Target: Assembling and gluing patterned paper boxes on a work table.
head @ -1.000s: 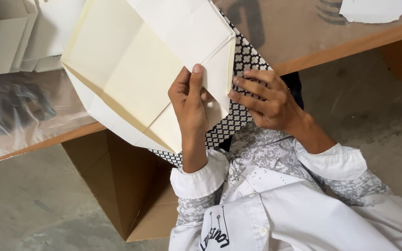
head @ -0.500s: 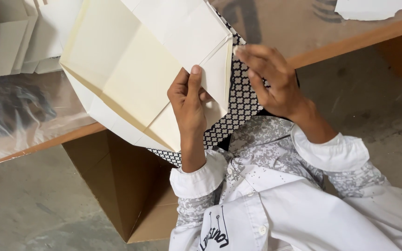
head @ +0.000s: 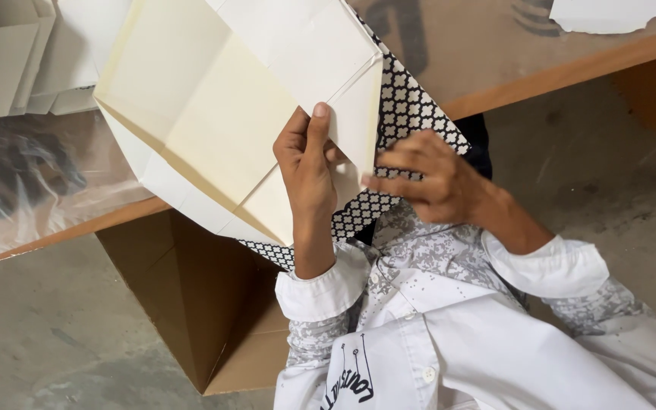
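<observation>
A large folded paper bag (head: 214,129), cream inside with a black-and-white patterned outer face (head: 411,114), is held up over the table edge. My left hand (head: 309,178) grips its lower cream flap, thumb pressed up along the fold. To its right, my right hand (head: 434,182) lies with fingers stretched out on the patterned panel, touching it without clasping it. White cuffs and a grey printed shirt fill the lower frame.
The wooden table (head: 571,72) is covered with a clear plastic sheet (head: 32,190). Several white folded pieces (head: 17,61) are stacked at the top left, and a torn white sheet (head: 609,14) lies at the top right. An open brown cardboard box (head: 206,304) stands on the concrete floor below.
My right hand rose to the bag's right edge, then slid back down across the patterned panel toward me. My left hand kept its grip on the flap.
</observation>
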